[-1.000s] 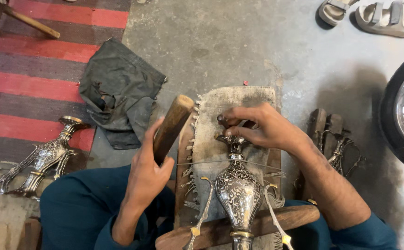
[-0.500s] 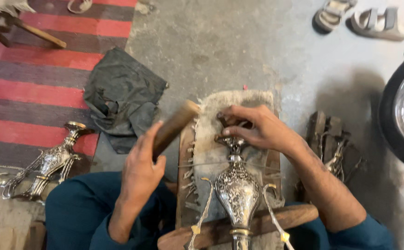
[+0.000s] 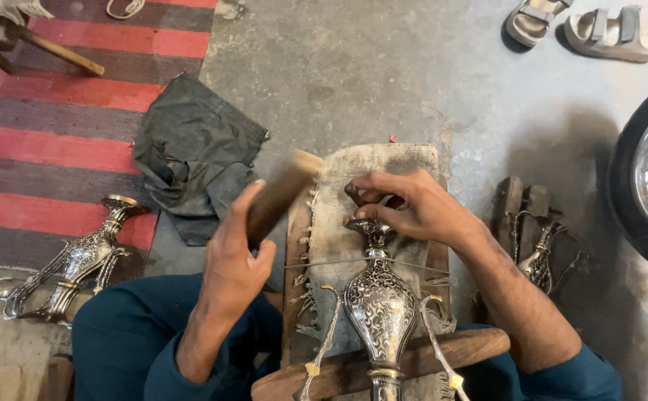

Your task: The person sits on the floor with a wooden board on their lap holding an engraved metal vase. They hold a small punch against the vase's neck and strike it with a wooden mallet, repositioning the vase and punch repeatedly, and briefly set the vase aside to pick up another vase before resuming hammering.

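The engraved metal vase [image 3: 381, 304] is lying on its side on a frayed cloth pad [image 3: 387, 167] over a board on the concrete floor [image 3: 383, 67], its neck pointing away from the person and its base braced against a wooden bar [image 3: 413, 360] near the knees. The right hand [image 3: 413, 212] is resting at the vase's mouth, its grip pinched together on a small dark tool [image 3: 357, 194] set against the rim. The left hand [image 3: 238, 256], left of the vase, is wrapping its grip firmly around a wooden mallet [image 3: 279, 197], whose blurred head is angling toward the tool.

To do this well, the tool should be seated square on the rim before each blow, with the right fingers kept low and clear of the struck end. Light, even taps seem wiser than hard ones, since the vase's thin handles [image 3: 324, 338] and fine pattern look easy to dent. The bar should be holding the base tight so the vase is not rolling.

Left of the vase a dark rag [image 3: 190, 148] and another vase [image 3: 79, 260] are lying by a striped rug [image 3: 56, 148]; right of it, a further piece [image 3: 539, 256] is lying near a wheel [image 3: 647, 186].
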